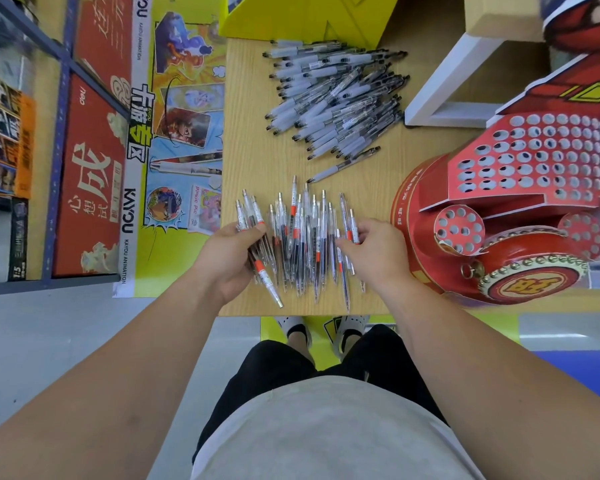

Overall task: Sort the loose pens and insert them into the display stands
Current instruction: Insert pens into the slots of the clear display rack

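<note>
Clear pens [303,237] bunch inside left hand [227,263]; right hand [376,252] pinches one.

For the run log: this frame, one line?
left hand: grips pen bundle | right hand: pinches clear pen | grey-grip pile: far, untouched | red stand: no pens visible

A plain light grey shirt [326,431] is worn over black shorts [274,370]. White clogs [354,322] pierced with round holes are seen on the feet. Both forearms are left bare.
</note>
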The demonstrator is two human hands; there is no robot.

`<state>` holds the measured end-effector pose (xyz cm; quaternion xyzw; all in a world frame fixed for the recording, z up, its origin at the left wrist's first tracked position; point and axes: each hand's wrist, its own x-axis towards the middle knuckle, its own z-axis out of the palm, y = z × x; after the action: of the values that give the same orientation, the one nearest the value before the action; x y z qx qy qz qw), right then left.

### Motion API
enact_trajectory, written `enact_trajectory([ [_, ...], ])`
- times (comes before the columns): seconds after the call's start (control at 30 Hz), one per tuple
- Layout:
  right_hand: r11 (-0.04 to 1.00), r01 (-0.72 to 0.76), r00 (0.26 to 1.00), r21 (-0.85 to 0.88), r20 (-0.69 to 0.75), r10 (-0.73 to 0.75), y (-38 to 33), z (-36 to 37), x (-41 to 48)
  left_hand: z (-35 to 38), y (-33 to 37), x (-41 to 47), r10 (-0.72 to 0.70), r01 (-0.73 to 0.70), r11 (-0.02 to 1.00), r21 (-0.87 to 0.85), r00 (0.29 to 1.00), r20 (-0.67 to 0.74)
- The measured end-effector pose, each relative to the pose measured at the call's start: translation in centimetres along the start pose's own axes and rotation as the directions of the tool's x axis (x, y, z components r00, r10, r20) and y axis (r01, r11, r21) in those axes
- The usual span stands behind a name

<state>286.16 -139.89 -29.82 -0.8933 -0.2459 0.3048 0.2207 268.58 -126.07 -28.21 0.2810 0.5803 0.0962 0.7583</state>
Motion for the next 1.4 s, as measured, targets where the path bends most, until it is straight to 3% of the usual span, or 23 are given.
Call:
enact_trajectory([
  [0.33, 0.997, -0.081, 0.997, -0.007, -0.014, 0.081, 1.8, -0.9, 0.5, 1.0, -0.2, -0.1, -0.061, 0.079, 0.972, -0.22, 0.994, 0.091],
  [0.67, 0.928, 0.03, 1.0, -0.37, 0.004, -0.031, 0.6, -0.4, 1.2, 1.5, -0.1, -0.5, -0.011, 0.026, 0.99, -0.139, 0.994, 0.111],
  [0.97, 0.902, 0.059, 0.998, -0.428, 0.054, -0.04, 0.4, -0.7, 1.6, 1.6, -0.3, -2.1, 0.064, -0.057, 0.997, -0.06, 0.991, 0.121],
  [1.1, 0.961, -0.011, 0.996, -0.275, 0.083, 0.035, 0.3, -1.1, 1.4, 1.9, 0.2, -3.0, 0.088, -0.083, 0.996, -0.035, 0.986, 0.143],
  [1.23, 0.997, -0.067, 0.995, 0.03, 0.08, 0.065, -1.2, -2.9, -0.2, 2.3, 0.6, -3.5, 0.088, -0.079, 0.994, -0.071, 0.987, 0.132],
  [1.4, 0.872, -0.192, 0.959, 0.45, 0.277, 0.068, -5.1, -6.3, -4.1, 4.2, 0.2, -4.4, 0.032, 0.002, 0.986, -0.165, 0.979, 0.204],
])
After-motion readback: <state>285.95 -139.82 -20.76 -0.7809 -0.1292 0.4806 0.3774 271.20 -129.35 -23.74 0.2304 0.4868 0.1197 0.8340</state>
